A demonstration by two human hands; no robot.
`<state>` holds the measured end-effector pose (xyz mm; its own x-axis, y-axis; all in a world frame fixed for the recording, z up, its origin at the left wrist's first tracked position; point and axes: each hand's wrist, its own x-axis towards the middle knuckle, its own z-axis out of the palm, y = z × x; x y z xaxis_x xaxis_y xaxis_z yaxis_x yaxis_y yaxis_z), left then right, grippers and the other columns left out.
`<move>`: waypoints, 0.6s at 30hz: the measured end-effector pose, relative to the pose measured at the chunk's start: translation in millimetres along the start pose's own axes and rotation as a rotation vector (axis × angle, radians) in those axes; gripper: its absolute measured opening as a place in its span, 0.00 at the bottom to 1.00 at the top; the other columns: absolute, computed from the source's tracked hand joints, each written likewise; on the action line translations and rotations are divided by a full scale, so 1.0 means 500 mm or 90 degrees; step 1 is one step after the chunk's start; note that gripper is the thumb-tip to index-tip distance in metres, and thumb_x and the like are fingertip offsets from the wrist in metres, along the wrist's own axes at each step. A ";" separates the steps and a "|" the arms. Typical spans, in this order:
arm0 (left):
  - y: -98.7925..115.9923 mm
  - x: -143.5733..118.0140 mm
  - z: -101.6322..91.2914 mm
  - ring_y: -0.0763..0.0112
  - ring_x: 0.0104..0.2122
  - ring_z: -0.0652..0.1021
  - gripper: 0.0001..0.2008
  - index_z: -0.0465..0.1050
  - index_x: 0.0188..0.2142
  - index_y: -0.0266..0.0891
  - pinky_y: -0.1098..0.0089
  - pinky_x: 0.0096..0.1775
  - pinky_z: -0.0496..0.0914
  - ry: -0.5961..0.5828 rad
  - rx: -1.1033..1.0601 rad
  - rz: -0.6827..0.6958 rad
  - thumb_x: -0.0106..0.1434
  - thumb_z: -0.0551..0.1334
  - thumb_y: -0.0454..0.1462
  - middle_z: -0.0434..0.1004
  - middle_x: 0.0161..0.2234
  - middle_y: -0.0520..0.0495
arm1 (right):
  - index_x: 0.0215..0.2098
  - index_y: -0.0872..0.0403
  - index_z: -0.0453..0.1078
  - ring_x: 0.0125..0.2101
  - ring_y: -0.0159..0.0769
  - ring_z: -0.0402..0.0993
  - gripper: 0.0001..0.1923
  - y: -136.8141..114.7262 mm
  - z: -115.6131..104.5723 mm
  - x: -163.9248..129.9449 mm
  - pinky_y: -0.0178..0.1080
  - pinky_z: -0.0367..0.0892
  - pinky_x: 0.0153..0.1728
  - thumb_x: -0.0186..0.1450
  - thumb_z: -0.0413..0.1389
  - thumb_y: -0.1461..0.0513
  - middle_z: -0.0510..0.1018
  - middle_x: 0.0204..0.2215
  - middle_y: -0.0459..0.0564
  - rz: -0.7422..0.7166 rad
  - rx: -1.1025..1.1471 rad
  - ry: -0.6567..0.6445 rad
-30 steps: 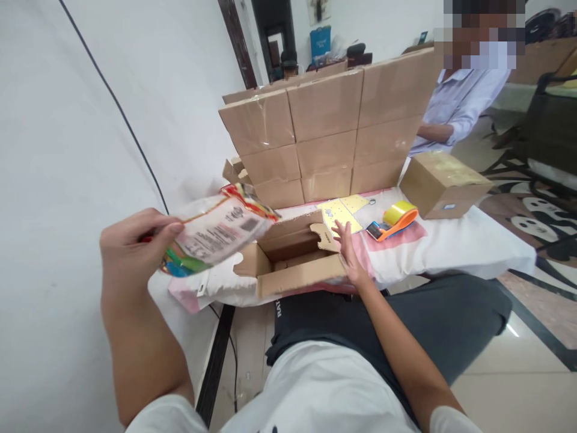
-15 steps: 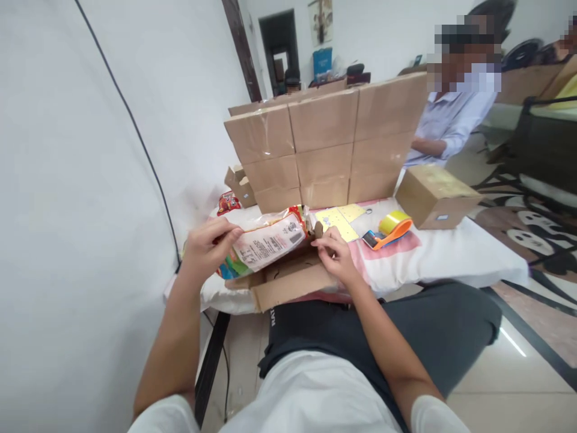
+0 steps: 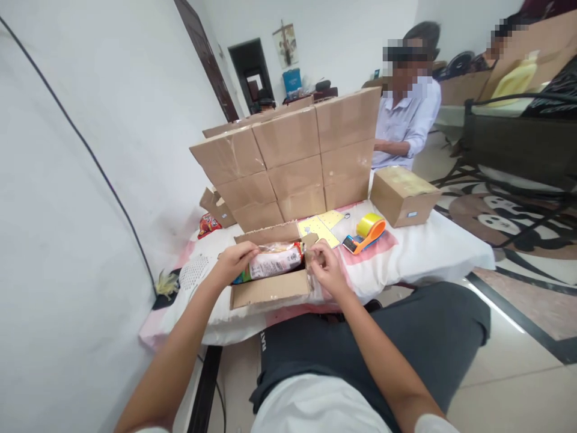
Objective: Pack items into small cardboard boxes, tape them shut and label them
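A plastic food packet (image 3: pixel 277 262), white with printed text and red and green ends, lies inside an open cardboard box (image 3: pixel 270 291) on the table in front of me. My left hand (image 3: pixel 237 260) pinches the packet's clear upper edge at its left end. At the box's right end, the fingers of my right hand (image 3: pixel 328 269) are curled together beside the packet's red end and the end flap. Whatever they pinch is too small to make out.
Cardboard boxes (image 3: pixel 295 159) stand as a wall behind the open box. To the right lie a tape dispenser (image 3: pixel 367 231), a yellow sheet (image 3: pixel 322 227) and a closed box (image 3: pixel 403 195). A red packet (image 3: pixel 208 225) lies back left. A co-worker (image 3: pixel 406 120) sits beyond.
The packet has gone down from a tilted position above the box to lying inside it. My left hand has lowered with it. The camera view has shifted.
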<state>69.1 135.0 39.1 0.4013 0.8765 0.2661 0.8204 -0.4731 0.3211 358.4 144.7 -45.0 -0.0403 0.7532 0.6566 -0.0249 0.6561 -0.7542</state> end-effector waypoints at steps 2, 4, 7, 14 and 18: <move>-0.019 0.014 0.019 0.61 0.39 0.78 0.19 0.78 0.37 0.43 0.65 0.42 0.71 -0.085 0.076 -0.023 0.73 0.52 0.48 0.80 0.37 0.44 | 0.43 0.49 0.69 0.34 0.36 0.66 0.12 0.001 0.004 0.001 0.38 0.63 0.33 0.64 0.51 0.68 0.65 0.34 0.46 -0.006 -0.002 -0.003; -0.025 0.021 0.030 0.59 0.40 0.77 0.18 0.78 0.38 0.44 0.63 0.44 0.71 -0.149 0.139 -0.018 0.72 0.54 0.49 0.80 0.37 0.43 | 0.44 0.48 0.68 0.35 0.37 0.66 0.11 0.004 0.010 0.001 0.40 0.66 0.36 0.65 0.51 0.66 0.65 0.34 0.47 -0.016 -0.001 0.012; -0.022 0.003 0.026 0.57 0.45 0.77 0.18 0.79 0.43 0.45 0.58 0.52 0.68 -0.093 0.185 -0.019 0.72 0.55 0.51 0.81 0.43 0.42 | 0.51 0.47 0.63 0.43 0.40 0.71 0.15 0.012 0.021 -0.003 0.45 0.71 0.46 0.66 0.55 0.60 0.67 0.42 0.51 -0.025 0.050 0.066; -0.093 -0.187 0.067 0.41 0.63 0.71 0.51 0.56 0.70 0.41 0.45 0.58 0.70 0.409 -0.059 -0.212 0.60 0.50 0.72 0.64 0.64 0.29 | 0.57 0.47 0.68 0.60 0.46 0.71 0.18 0.027 0.022 -0.022 0.52 0.65 0.63 0.75 0.48 0.49 0.76 0.54 0.56 -0.030 0.109 -0.073; -0.096 -0.260 0.105 0.34 0.71 0.59 0.70 0.38 0.76 0.46 0.42 0.67 0.61 0.282 -0.180 -0.140 0.43 0.58 0.77 0.46 0.74 0.28 | 0.51 0.47 0.75 0.62 0.46 0.70 0.18 0.038 0.012 -0.010 0.54 0.61 0.65 0.77 0.45 0.51 0.81 0.52 0.54 -0.060 0.035 -0.113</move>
<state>-1.0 48.5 -58.7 -0.0261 0.8643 0.5023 0.7003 -0.3428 0.6262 352.1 153.2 -62.7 -0.2100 0.6653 0.7165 -0.0919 0.7161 -0.6919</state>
